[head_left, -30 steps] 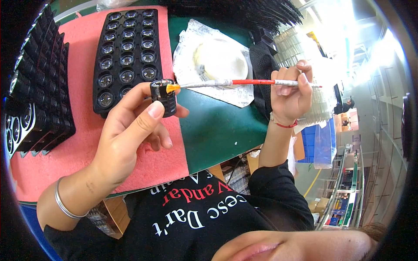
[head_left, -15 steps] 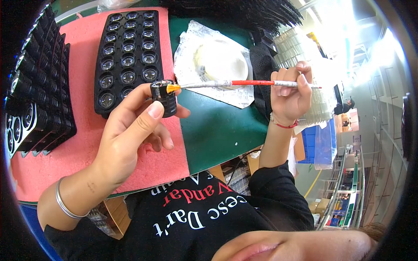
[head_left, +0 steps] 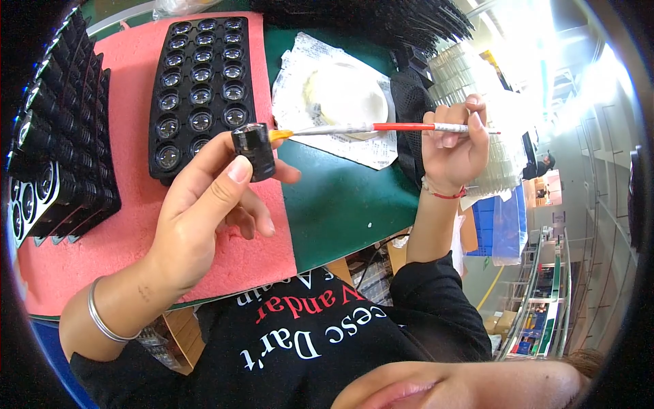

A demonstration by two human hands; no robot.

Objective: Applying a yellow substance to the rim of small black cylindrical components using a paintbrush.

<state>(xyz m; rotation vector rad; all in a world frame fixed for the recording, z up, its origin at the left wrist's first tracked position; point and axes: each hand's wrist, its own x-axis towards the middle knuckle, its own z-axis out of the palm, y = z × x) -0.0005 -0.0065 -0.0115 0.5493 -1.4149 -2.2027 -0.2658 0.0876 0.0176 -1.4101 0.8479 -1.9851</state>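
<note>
Between the thumb and fingers of my left hand (head_left: 201, 204) is a small black cylindrical part (head_left: 253, 153), held up above the pink mat and tilted. It looks like a lens barrel. My right hand (head_left: 456, 150) pinches the far end of a thin paintbrush (head_left: 402, 127), whose handle is red with white wrapping. The brush's yellow bristle tip is at the upper right side of the black part; whether it touches cannot be told. Behind my left hand, a black tray (head_left: 184, 112) holds rows of round clear lenses.
A pink foam mat (head_left: 129, 88) covers the left of the green table (head_left: 340, 211). Stacked black trays (head_left: 88, 163) stand at the left edge. A white round dish (head_left: 371, 102) rests on printed paper (head_left: 296, 58). Stacked clear trays (head_left: 453, 71) and a blue bin (head_left: 485, 225) are at right.
The black part has turned in my left fingers, so its top opening no longer faces me as much. The brush tip has shifted slightly right.
</note>
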